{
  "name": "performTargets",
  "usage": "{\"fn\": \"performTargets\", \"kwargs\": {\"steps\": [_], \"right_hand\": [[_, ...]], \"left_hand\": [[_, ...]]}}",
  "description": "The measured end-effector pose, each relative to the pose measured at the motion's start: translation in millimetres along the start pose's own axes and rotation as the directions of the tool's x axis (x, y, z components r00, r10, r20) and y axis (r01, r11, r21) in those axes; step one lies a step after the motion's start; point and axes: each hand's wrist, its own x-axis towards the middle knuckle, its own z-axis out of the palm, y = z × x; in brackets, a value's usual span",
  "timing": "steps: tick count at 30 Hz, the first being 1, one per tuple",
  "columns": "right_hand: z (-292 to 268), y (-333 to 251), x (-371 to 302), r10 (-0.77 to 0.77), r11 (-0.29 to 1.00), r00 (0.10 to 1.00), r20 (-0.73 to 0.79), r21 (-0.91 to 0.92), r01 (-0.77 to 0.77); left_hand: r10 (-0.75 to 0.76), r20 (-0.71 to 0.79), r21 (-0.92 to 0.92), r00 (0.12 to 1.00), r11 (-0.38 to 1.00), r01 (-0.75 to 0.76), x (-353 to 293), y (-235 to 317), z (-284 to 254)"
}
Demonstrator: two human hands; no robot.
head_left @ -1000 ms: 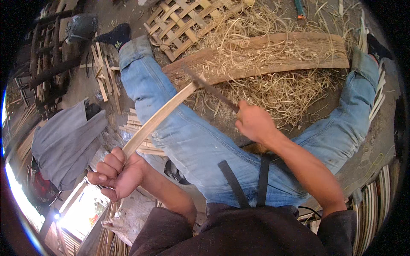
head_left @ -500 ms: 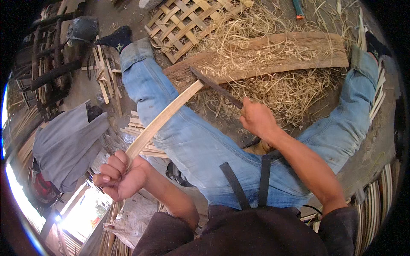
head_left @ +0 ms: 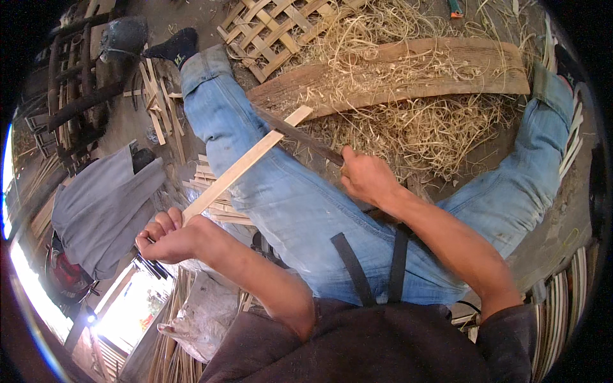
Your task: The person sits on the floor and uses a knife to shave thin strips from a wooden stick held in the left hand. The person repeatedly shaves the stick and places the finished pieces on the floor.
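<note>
My left hand [head_left: 171, 237] is closed round the lower end of a flat, pale bamboo strip [head_left: 233, 173]. The strip slants up and right above my left thigh. In my right hand [head_left: 369, 177] is a dark, long-bladed knife [head_left: 311, 142], its handle hidden by my fingers. The blade crosses the strip near the strip's far end, and that end sticks out beyond it. Past the knife lies a long brown wooden board [head_left: 440, 67], partly covered by curly pale shavings [head_left: 421, 134].
A woven bamboo lattice [head_left: 274, 32] lies beyond the board. More cut strips [head_left: 217, 198] lie beside my left thigh, and others [head_left: 156, 105] near my left foot. A grey cloth [head_left: 105, 210] hangs at the left. Long slats [head_left: 562, 313] stand at the lower right.
The knife has moved left and toward me, from the strip's tip to a place lower along it. My left hand has risen slightly, and the strip, bent before, now looks straight.
</note>
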Motion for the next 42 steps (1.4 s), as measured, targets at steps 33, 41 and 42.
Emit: {"fn": "performTargets", "kwargs": {"steps": [33,41,42], "right_hand": [[-43,29,-2,-0.146,0.977,0.985,0.087,0.167,0.13],[-56,25,-3,-0.125,0.99,0.982,0.138,0.086,0.114],[-52,27,-5,-0.102,0.991,0.988,0.118,0.097,0.091]], "left_hand": [[0.249,0.871,-0.417,0.424,0.832,0.367,-42,-21,-51],[0.346,0.872,-0.452,0.347,0.84,0.299,-53,-24,-47],[0.337,0.877,-0.442,0.342,0.846,0.299,-50,-24,-49]]}}
